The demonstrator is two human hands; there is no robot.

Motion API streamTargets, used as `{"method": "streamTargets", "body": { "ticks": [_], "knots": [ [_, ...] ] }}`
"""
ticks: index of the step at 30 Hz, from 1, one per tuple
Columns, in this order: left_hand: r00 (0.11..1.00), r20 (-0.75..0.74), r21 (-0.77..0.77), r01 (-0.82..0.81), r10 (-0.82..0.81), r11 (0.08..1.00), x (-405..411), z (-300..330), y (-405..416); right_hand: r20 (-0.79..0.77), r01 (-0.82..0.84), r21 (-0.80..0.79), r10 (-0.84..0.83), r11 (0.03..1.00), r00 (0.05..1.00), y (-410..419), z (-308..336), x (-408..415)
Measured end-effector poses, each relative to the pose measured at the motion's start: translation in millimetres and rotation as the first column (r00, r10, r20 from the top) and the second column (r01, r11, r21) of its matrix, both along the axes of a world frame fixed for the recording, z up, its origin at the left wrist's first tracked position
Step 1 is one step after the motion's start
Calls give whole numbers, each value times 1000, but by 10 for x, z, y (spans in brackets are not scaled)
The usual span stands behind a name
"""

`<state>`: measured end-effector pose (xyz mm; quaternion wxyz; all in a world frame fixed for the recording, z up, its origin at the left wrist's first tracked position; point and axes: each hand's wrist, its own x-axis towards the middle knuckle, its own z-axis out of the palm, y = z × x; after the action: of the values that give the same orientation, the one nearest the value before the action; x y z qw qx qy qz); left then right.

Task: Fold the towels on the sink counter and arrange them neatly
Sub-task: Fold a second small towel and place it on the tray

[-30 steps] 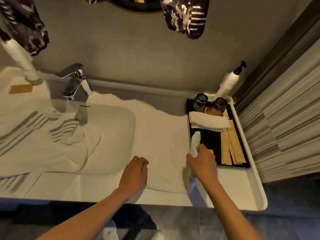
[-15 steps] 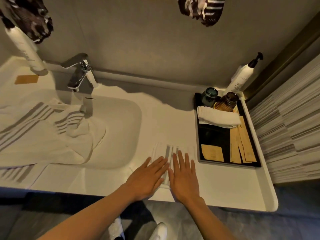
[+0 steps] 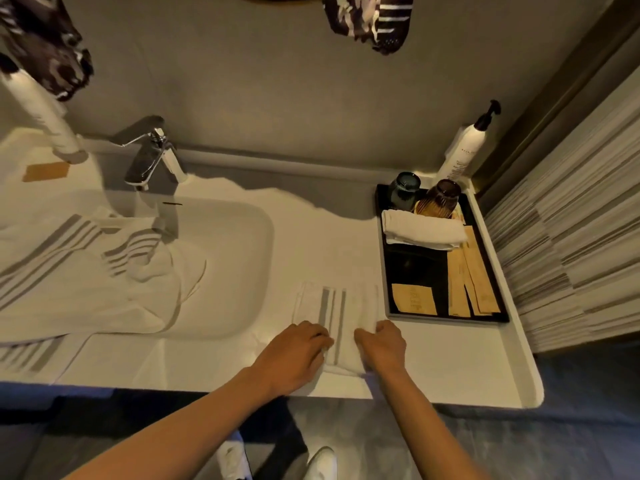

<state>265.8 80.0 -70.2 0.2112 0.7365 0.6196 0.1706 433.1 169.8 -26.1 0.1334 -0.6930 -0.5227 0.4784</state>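
Two hands at work near 6 o'clock on the white surface (image 3: pixel 450 368). Far left, at 9 o'clock: large striped towel (image 3: pixel 69 271), rumpled, draped over sink basin (image 3: pixel 235 271) and trailing onto the front edge. Behind, toward 11 o'clock: chrome faucet (image 3: pixel 152 157). Centre, between basin and tray: small folded towel (image 3: pixel 337 306) with grey stripes, lying flat on the surface. Left hand (image 3: pixel 294 355) on its near left edge, fingers curled, pinching the cloth. Right hand (image 3: pixel 384 346) on its near right edge, fingers clenched on the fabric. Right, toward 3 o'clock: black tray (image 3: pixel 415 271) just beside the towel, carrying a rolled white towel (image 3: pixel 422 230), two tumblers and tan packets. Pump bottle (image 3: pixel 464 150) behind at 1 o'clock.
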Motion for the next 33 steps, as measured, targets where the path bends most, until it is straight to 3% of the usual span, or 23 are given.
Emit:
{"method": "streamTargets", "body": {
  "ticks": [2,3,5,6,7,8,10,12,13,15,17,19,20,22,24,26,29,33],
  "knots": [
    [953,235,-247,-130,189,960,20,146,66,-33,-2,90,4,996,999,19,141,-130],
    [869,372,-345,-198,327,917,26,221,109,7,-54,175,54,983,999,-6,192,-206],
    [577,568,-509,-314,587,802,2,342,194,163,-249,333,205,909,965,-118,283,-383],
    [422,593,-585,-358,685,727,-28,375,243,262,-389,387,305,836,916,-201,259,-454],
    [322,572,-643,-395,755,656,-61,411,286,372,-536,398,404,745,836,-305,177,-510],
    [309,512,-674,-434,801,598,-99,430,312,481,-669,360,485,650,730,-414,110,-557],
    [474,341,-626,-530,812,572,-152,439,341,610,-792,330,524,514,594,-561,-47,-591],
    [657,153,-490,-598,738,634,-208,411,349,631,-817,375,526,437,571,-642,-125,-577],
    [704,68,-445,-613,707,653,-234,407,347,625,-816,403,527,415,576,-645,-158,-554],
    [706,-34,-461,-639,708,615,-293,384,328,547,-779,384,558,495,624,-579,-137,-494],
    [644,-31,-567,-641,764,517,-362,398,288,483,-648,327,467,688,740,-515,-120,-428],
    [591,-9,-639,-624,807,450,-425,382,288,367,-425,129,355,896,860,-484,-72,-439],
    [567,6,-664,-614,824,427,-441,376,292,259,-332,-8,322,943,910,-490,-81,-468],
    [524,41,-722,-573,851,387,-455,395,297,80,-280,-175,297,944,951,-505,-131,-542],
    [435,136,-820,-455,890,347,-458,392,306,-58,-245,-216,238,945,969,-507,-103,-603],
    [217,290,-921,-203,932,334,-496,472,300,-230,-189,-223,137,956,964,-438,18,-598],
    [-60,440,-881,165,896,444,-558,683,347,-480,-212,-239,74,947,874,-222,306,-398],
    [-103,562,-774,285,820,566,-301,824,624,-558,-350,-198,188,916,808,185,662,48]
  ]
}}
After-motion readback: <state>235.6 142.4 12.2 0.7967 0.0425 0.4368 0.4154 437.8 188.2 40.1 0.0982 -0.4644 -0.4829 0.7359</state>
